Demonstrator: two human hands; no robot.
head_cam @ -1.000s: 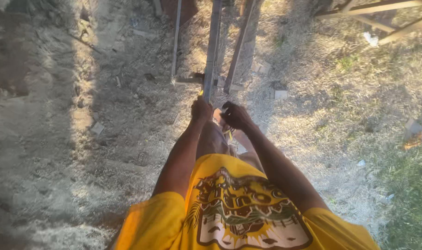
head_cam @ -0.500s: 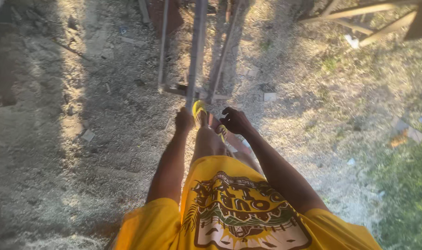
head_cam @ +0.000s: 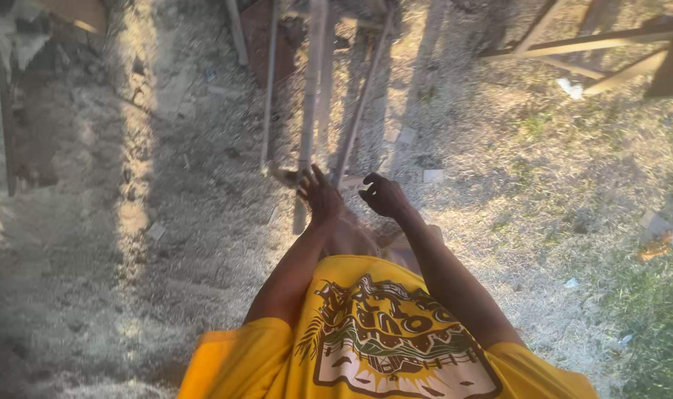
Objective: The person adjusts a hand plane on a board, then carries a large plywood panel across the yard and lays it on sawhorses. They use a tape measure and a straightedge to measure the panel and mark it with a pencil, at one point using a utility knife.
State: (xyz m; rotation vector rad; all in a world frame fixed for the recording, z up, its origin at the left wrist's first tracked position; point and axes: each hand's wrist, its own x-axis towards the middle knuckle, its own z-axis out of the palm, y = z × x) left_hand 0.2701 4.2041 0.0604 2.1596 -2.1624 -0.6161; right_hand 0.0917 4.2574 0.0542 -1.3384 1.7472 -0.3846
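Observation:
I look down over my yellow printed shirt (head_cam: 381, 340) at sawdust-covered ground. My left hand (head_cam: 321, 196) is raised with its fingers spread, right at the near ends of several long thin wooden poles (head_cam: 310, 89) that lie on the ground and run away from me. It holds nothing. My right hand (head_cam: 384, 196) hovers just to the right of it, fingers loosely curled and apart, with nothing in it. The two hands are a small gap apart. My legs show dimly below the hands.
A wooden frame of slanted beams (head_cam: 587, 44) stands at the upper right. Small scraps lie about: a pale piece (head_cam: 432, 176), an orange-brown piece (head_cam: 654, 247). Grass (head_cam: 647, 318) grows at the lower right. Boards and debris (head_cam: 26, 148) sit in shade at the left.
My hands were together at the poles' near ends; they have come apart and the left hand's fingers have spread. The view has shifted slightly over the ground.

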